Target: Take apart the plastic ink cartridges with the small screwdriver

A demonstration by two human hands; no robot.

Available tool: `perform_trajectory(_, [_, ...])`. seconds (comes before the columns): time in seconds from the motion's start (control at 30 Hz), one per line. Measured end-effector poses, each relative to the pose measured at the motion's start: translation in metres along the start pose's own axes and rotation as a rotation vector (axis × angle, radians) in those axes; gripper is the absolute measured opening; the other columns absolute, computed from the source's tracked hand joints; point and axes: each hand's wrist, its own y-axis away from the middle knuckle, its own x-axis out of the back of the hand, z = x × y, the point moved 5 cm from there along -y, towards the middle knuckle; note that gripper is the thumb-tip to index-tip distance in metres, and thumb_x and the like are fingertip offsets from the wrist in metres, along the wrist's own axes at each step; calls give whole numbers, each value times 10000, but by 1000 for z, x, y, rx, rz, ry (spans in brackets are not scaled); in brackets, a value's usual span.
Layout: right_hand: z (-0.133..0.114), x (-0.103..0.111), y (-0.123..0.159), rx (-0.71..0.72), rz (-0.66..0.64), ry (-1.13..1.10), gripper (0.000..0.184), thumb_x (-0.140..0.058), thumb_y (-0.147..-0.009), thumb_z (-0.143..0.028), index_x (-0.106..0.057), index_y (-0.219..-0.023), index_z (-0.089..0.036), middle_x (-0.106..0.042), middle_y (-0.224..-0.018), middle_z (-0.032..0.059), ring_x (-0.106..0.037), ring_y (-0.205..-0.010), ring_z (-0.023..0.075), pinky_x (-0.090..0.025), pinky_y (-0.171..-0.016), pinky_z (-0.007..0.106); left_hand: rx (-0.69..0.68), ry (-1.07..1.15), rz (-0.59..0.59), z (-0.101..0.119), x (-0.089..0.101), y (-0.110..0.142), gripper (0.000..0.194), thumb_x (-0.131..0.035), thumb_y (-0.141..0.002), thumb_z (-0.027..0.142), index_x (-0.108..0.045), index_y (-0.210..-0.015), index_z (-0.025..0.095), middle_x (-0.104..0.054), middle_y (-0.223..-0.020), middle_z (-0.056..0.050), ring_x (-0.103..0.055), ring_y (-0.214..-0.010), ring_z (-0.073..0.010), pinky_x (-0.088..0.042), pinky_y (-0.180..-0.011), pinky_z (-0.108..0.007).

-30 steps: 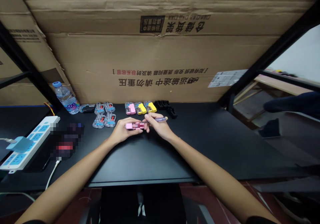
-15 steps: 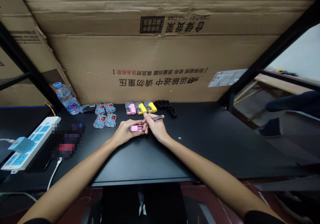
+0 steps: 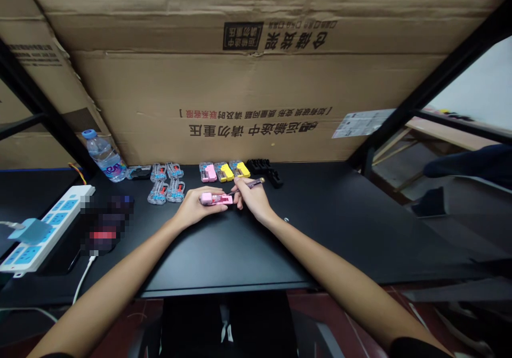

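My left hand (image 3: 194, 208) is closed around a small pink and clear plastic device (image 3: 218, 199), held just above the black table. A slim screwdriver (image 3: 256, 182) with a dark handle and a gold-coloured end sits in the fingers of my right hand (image 3: 255, 200). Its thin shaft points left, and the tip is at the pink device; whether it touches cannot be made out. Behind my hands lie a similar pink and clear device (image 3: 208, 173) and two yellow and clear ones, the nearer yellow device (image 3: 225, 172) in the middle of that row.
Several clear casings with red parts (image 3: 158, 192) lie left of the row. Black plastic parts (image 3: 275, 178) are at its right. A water bottle (image 3: 104, 155), a white power strip (image 3: 48, 230) and a charging cable (image 3: 84, 278) occupy the left. Cardboard (image 3: 256, 86) stands behind the table.
The pink device has turned in my left hand, showing more of its length. My right hand has shifted slightly right, and the screwdriver's thin shaft now shows.
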Motion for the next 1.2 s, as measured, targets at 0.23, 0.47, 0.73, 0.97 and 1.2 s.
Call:
perform_trajectory(0.23, [-2, 11, -5, 25, 62, 15, 498, -692, -895, -641, -657, -713, -179, -615, -484, 3, -515, -341, 102, -395, -345, 208, 65, 76, 52, -5, 13, -3, 439, -841, -844, 465, -800, -1178, 184, -793, -1256, -109, -777, -1081, -258, -618, -998, -400])
perform_trajectory(0.47, [-21, 10, 2, 154, 27, 0, 515, -722, -874, -675, -746, -746, -176, -659, -571, 14, -534, -406, 107, -427, -432, 251, -76, -61, 47, -10, 0, -5, 382, -767, -945, 399, -754, -1285, 224, -780, -1294, -88, -747, -1183, -258, -569, -1085, -423])
perform_trajectory(0.73, [-23, -1, 8, 270, -83, 143, 559, -694, -934, -620, -621, -558, -212, -597, -547, 7, -529, -540, 139, -438, -578, 298, -186, -92, 58, -6, -5, -7, 321, -805, -921, 329, -767, -1218, 214, -795, -1254, -83, -768, -1143, -240, -605, -1029, -384])
perform_trajectory(0.97, [-12, 0, 2, 287, -133, 190, 536, -645, -982, -592, -600, -599, -219, -546, -540, -19, -467, -535, 137, -374, -560, 299, -166, -128, 43, -6, -5, -7, 345, -825, -903, 341, -766, -1217, 211, -812, -1206, -75, -789, -1077, -239, -621, -984, -373])
perform_trajectory(1.2, [-15, 1, 3, 303, -278, 216, 523, -656, -976, -594, -610, -624, -210, -564, -584, -21, -464, -549, 126, -362, -577, 293, -112, -128, -8, -7, -5, -8, 392, -871, -855, 388, -791, -1196, 210, -829, -1156, -60, -800, -1040, -250, -618, -952, -343])
